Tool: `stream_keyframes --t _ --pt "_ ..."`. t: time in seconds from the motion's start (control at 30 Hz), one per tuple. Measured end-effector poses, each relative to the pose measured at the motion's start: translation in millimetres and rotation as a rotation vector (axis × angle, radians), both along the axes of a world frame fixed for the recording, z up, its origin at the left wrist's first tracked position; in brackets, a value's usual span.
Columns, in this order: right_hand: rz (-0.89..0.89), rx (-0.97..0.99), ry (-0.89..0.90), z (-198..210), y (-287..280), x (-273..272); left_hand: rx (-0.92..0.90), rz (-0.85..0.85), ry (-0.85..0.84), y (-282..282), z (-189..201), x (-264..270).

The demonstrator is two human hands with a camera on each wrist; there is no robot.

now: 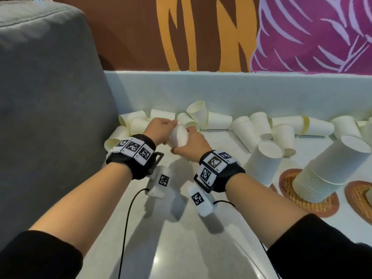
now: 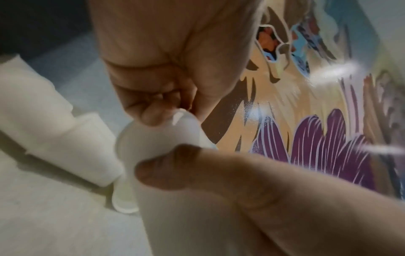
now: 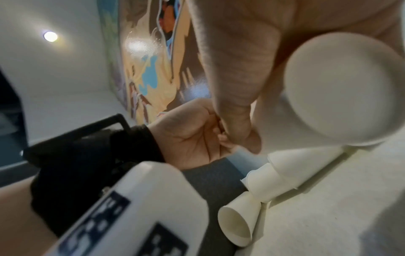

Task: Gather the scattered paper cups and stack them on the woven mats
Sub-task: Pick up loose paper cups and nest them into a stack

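Both hands, left hand (image 1: pixel 159 128) and right hand (image 1: pixel 192 144), are clasping one light, crushable white paper cup (image 1: pixel 179 137), probably best held mid-wall.

Café-like corner: mural (image 1: pixel 221 33), sofa (image 1: pixel 40 77).

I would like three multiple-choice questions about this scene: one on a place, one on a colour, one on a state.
1. Where does the tall cup stack stand?
A. on a woven mat
B. on the grey cushion
C. on the wall ledge

2. What colour are the loose cups?
A. red
B. cream white
C. black

3. What are the hands doing?
A. resting flat
B. both holding one cup
C. lifting a mat

Answers: 1 A, the woven mat shows under it. 2 B, all look cream white. 3 B, the left hand and right hand grip the held cup.
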State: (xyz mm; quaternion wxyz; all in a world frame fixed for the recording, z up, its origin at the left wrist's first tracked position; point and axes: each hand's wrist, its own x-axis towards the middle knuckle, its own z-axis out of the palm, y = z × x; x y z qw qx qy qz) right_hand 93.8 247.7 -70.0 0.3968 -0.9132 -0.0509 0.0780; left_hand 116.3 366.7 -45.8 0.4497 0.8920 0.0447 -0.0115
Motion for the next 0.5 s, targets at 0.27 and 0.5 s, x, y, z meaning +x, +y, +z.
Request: stream_keyframes --t 0.27,0.5 --pt "-0.181 -0.029 0.172 -26.0 -28.7 3.5 0.254 -0.043 -0.018 -13.3 -38.2 55.2" --pt "-0.277 -0.117 0.182 -43.7 -43.1 19.3 0.487 -0.187 -0.013 -35.2 -70.9 89.4"
